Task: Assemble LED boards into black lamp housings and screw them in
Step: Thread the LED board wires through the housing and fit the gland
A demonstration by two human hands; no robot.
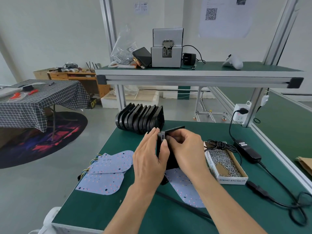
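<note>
From the head camera, both hands held one black lamp housing up on its edge, over the green table. The left hand had its fingers wrapped round the housing's left edge, thumb in front. The right hand was curled on the housing's right side, and its fingertips pinched something small near the top corner; what it was could not be seen. The housing sat between the two hands, touching both. It could slip and drop, I think, because it stood tilted on a thin edge and the right hand was busy with the small part. It might then land on the LED board lying just under it and hurt the little lights. More LED boards lay to the left of the held housing. A row of black housings stood behind it. A box of screws sat just to its right.
</note>
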